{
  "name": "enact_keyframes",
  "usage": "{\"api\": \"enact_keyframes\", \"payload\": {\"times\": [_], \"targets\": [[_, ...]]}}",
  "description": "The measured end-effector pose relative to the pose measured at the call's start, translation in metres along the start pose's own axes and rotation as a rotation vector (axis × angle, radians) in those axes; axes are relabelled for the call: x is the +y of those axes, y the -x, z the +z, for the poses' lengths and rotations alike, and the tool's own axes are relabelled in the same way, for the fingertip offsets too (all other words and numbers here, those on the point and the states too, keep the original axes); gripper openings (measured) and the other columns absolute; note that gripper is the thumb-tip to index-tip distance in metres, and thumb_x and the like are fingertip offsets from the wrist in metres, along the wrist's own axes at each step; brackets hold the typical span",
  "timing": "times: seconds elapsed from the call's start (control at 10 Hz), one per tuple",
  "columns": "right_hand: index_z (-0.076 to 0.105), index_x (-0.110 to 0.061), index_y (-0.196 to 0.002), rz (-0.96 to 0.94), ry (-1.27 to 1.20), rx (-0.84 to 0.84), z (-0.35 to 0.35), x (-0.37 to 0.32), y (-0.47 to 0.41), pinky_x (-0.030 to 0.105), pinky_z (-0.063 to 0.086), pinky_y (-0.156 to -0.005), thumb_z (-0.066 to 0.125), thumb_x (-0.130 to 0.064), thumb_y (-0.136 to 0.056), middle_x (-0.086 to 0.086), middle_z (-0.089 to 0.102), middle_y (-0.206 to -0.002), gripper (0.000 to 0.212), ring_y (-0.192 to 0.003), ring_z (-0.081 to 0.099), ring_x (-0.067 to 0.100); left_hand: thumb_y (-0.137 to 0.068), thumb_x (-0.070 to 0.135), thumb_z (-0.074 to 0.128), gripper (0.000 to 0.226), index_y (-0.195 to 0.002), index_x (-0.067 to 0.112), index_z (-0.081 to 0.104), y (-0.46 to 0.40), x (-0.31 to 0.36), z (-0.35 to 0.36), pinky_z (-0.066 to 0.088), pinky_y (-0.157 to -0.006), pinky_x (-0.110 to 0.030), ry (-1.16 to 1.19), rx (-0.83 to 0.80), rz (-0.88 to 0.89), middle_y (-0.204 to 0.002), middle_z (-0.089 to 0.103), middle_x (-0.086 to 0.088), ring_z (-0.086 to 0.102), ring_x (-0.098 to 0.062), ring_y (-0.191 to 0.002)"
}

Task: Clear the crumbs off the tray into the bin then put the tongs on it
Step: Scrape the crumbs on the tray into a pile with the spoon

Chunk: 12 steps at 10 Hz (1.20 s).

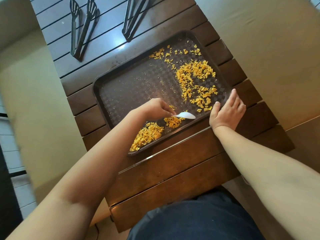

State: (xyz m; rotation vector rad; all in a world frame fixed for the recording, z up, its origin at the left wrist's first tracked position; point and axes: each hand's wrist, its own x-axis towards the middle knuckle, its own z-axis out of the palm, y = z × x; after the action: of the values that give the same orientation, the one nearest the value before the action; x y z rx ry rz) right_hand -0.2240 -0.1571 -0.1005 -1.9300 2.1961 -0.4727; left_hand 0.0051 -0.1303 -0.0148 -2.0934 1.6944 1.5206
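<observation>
Head camera looks down on a dark brown tray [131, 87] that sits on a brown table made of wooden slats [173, 170]. The tray lies in the middle of the frame, turned a little.

Orange crumbs [195, 73] are spread over the right side of the tray. More of them sit in a heap [147, 135] at the tray's lower edge, and a small bunch [173, 121] lies just under a white plastic spoon [186, 115].

The left hand [158, 107] is over the lower middle of the tray. Its fingers are curled and pinch the handle of the spoon. The spoon's bowl points right and lies low over the tray, close to the small bunch of crumbs.

The right hand [227, 110] is at the tray's right edge. Its thumb rests on the rim inside the tray and its fingers lie straight along the outside, so it is holding the edge with a loose grip.

Two pairs of dark tongs wait on the table past the tray. One pair [83, 28] is in the upper left of the frame, its arms spread apart. The other pair [133, 18] is at the top middle, partly cut off by the frame.
</observation>
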Motion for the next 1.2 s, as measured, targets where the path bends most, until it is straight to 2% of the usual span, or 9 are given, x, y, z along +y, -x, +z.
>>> {"api": "enact_keyframes", "payload": {"times": [0.2,0.3,0.4,0.5,0.6,0.8,0.9,1.1,1.2], "targets": [[0.029,-0.005,-0.143,0.000,-0.003,-0.003,-0.001,0.000,0.000,0.049,0.027,-0.107,0.039,-0.037,-0.087,0.018,0.041,-0.140,0.065,-0.123,0.039,0.035,-0.089,0.022,0.061,0.020,-0.106,0.022,0.072,0.018,-0.018,-0.021,0.039,-0.069,-0.019,-0.123,-0.035,-0.036,-0.092,0.065,0.009,0.052,0.000,-0.073],[0.028,-0.005,-0.144,0.006,-0.003,-0.012,-0.001,0.000,0.000,0.049,0.027,-0.107,0.038,-0.037,-0.087,0.018,0.041,-0.140,0.065,-0.124,0.038,0.035,-0.090,0.022,0.060,0.021,-0.106,0.022,0.071,0.020,-0.024,-0.025,0.039,-0.072,-0.023,-0.022,0.016,-0.050,-0.091,0.066,0.006,0.052,-0.003,-0.073],[0.028,-0.005,-0.144,0.005,-0.004,-0.010,-0.001,-0.001,0.001,0.048,0.026,-0.108,0.038,-0.037,-0.087,0.018,0.041,-0.140,0.066,-0.124,0.038,0.035,-0.091,0.026,0.058,0.021,-0.106,0.023,0.072,0.011,-0.018,-0.017,0.034,-0.051,-0.019,0.082,0.147,-0.030,-0.080,0.065,0.004,0.040,-0.007,-0.054],[0.027,-0.005,-0.144,0.005,0.002,-0.007,-0.001,-0.001,0.000,0.048,0.026,-0.108,0.038,-0.037,-0.087,0.017,0.040,-0.141,0.065,-0.124,0.038,0.034,-0.091,0.025,0.058,0.020,-0.106,0.024,0.071,0.006,-0.010,-0.011,0.031,-0.045,-0.013,0.050,0.144,-0.010,-0.075,0.064,0.006,0.039,-0.006,-0.052],[0.027,-0.006,-0.144,0.006,0.004,-0.016,-0.002,0.000,0.000,0.048,0.025,-0.108,0.038,-0.037,-0.088,0.017,0.040,-0.141,0.065,-0.125,0.037,0.034,-0.089,0.025,0.062,0.019,-0.105,0.024,0.072,0.007,-0.012,-0.007,0.040,-0.059,-0.013,-0.036,0.105,0.009,-0.090,0.070,0.005,0.056,-0.009,-0.071],[0.026,-0.006,-0.144,0.006,0.004,-0.015,-0.001,0.000,0.000,0.048,0.026,-0.108,0.039,-0.037,-0.088,0.017,0.040,-0.141,0.065,-0.125,0.037,0.034,-0.085,0.030,0.065,0.019,-0.102,0.026,0.073,0.036,-0.040,-0.014,0.043,-0.067,-0.018,-0.142,0.046,-0.057,-0.093,0.065,0.009,0.058,-0.003,-0.078],[0.027,-0.006,-0.144,0.006,-0.004,-0.013,-0.002,0.000,0.000,0.048,0.026,-0.108,0.040,-0.036,-0.088,0.017,0.040,-0.141,0.065,-0.125,0.037,0.034,-0.086,0.029,0.065,0.019,-0.103,0.026,0.072,0.046,-0.051,-0.019,0.044,-0.069,-0.020,-0.084,0.022,-0.089,-0.091,0.066,0.009,0.058,-0.004,-0.077],[0.028,-0.005,-0.144,0.008,-0.017,-0.010,-0.002,-0.001,0.000,0.048,0.025,-0.108,0.041,-0.035,-0.088,0.018,0.040,-0.140,0.065,-0.124,0.037,0.035,-0.091,0.027,0.058,0.019,-0.105,0.027,0.071,0.039,-0.065,-0.019,0.036,-0.051,-0.021,0.280,0.264,-0.134,-0.083,0.067,-0.009,0.039,-0.010,-0.052],[0.028,-0.005,-0.143,0.009,-0.019,-0.005,-0.002,-0.001,0.000,0.049,0.026,-0.108,0.042,-0.035,-0.088,0.018,0.041,-0.140,0.064,-0.125,0.038,0.035,-0.091,0.029,0.059,0.018,-0.104,0.032,0.070,0.026,-0.061,-0.012,0.041,-0.061,-0.026,0.286,0.266,-0.140,-0.097,0.070,-0.012,0.050,-0.017,-0.066]]}}
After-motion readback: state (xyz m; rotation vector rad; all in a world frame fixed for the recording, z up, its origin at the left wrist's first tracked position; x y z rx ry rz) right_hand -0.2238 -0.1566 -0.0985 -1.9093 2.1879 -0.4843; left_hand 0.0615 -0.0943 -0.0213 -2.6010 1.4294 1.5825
